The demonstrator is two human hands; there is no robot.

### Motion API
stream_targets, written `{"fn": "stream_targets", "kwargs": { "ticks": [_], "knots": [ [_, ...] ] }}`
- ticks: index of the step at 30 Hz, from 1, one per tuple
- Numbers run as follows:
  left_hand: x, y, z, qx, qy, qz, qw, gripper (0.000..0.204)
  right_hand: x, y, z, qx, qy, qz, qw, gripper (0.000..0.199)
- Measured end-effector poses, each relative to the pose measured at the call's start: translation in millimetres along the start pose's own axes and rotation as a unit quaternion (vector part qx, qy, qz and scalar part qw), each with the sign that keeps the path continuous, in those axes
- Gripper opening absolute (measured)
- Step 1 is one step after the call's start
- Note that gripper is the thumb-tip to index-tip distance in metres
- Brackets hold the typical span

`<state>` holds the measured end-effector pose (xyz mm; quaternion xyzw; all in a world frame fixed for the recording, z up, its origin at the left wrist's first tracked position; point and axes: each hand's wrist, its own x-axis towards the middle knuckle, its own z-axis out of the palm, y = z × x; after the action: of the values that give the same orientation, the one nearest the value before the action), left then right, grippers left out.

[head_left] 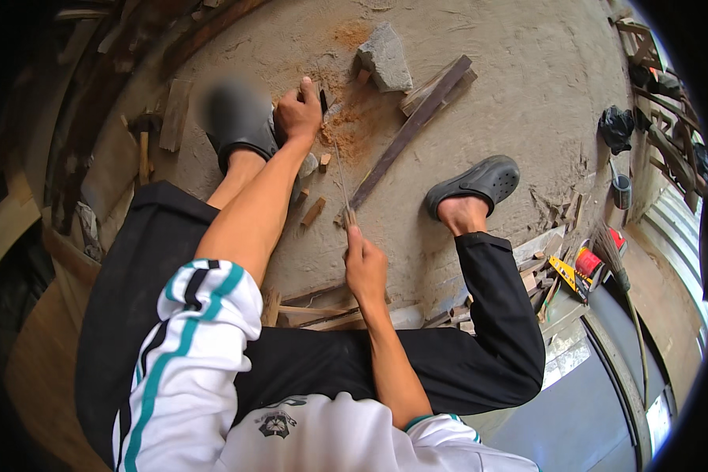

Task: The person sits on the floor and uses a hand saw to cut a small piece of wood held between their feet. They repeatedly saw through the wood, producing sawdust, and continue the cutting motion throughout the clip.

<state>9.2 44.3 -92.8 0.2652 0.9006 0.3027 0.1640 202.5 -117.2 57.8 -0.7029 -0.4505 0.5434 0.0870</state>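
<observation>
Hand saw (344,193) beside sawdust (348,140).
Right hand (366,267) clenches its handle (351,219); left hand (297,116), farther forward, looks curled, hold unclear; I'd keep it clear of the blade (339,167).

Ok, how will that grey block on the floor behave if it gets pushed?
The grey block looks like stone or concrete, so it is probably heavy for its size. Its flattish faces and angular corners suggest it would scrape along rather than roll. Its rough-looking surface should make it unlikely to slip.
</observation>
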Motion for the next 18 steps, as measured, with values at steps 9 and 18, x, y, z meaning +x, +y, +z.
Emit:
{"fn": "stream_targets", "kwargs": {
  "ticks": [9, 18],
  "knots": [
    [-2, -6, -6, -0.015, -0.013, 0.095, 0.995, 0.051, 92, -52, 33, -0.017, 0.021, -0.034, 0.999, 0.070],
    [-14, 8, -77, 0.051, -0.118, 0.225, 0.966, 0.047, 59, -25, 43, 0.100, 0.020, -0.074, 0.992, 0.071]
  ]
}}
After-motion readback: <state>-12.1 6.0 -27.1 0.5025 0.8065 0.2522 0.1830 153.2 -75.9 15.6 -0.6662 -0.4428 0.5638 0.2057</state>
